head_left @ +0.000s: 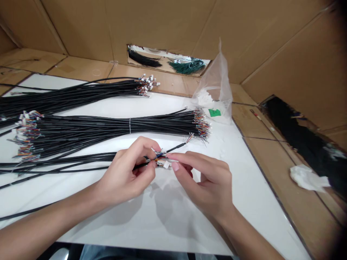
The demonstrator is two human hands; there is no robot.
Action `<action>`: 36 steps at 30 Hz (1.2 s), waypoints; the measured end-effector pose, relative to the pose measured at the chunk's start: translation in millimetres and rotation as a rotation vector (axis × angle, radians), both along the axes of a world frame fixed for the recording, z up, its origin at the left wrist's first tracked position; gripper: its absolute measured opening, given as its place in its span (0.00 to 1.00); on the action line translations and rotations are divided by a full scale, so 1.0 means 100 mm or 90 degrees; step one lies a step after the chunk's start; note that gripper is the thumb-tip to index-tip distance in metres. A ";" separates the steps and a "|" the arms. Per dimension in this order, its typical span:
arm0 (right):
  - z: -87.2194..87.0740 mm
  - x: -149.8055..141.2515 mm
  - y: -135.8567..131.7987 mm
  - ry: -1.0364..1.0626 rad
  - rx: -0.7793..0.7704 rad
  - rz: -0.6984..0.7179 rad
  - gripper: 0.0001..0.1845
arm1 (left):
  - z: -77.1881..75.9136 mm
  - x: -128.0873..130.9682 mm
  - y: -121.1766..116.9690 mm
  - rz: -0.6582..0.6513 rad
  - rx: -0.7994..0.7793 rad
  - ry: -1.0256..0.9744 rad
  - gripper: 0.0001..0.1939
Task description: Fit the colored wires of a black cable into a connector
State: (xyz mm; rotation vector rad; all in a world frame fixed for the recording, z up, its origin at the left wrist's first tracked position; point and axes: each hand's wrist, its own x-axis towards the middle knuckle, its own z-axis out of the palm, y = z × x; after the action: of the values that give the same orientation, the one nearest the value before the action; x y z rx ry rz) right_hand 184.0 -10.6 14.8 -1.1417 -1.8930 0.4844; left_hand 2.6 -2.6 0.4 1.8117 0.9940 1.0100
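Between thumb and fingers, my left hand [132,168] grips a black cable [141,165] close to its end, where thin coloured wires [159,157] fan out. My right hand [204,177] meets it from the right, thumb and index finger pinched at the wire ends; what exactly sits between those fingertips is too small to make out. A small white connector [166,165] shows between the two hands. Just behind them, another cable end [177,147] with bare coloured wires points up to the right. Several loose black cables [89,159] run off leftward under my left hand.
A tied bundle of black cables [114,126] lies behind my hands, and a second bundle [89,90] with white connectors farther back. A clear plastic bag [217,83] holding small white pieces stands at back right. Cardboard walls [168,21] surround the white table [211,231].
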 end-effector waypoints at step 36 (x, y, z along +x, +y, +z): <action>-0.05 -0.04 -0.03 -0.030 0.173 0.060 0.09 | -0.02 -0.01 -0.02 -0.056 0.143 0.110 0.12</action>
State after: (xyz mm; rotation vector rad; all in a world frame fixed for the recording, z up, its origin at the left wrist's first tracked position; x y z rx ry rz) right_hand 180.0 -13.3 9.6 -0.8961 -1.9895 0.2430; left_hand 1.1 -4.6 -1.1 2.1385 0.9219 0.9545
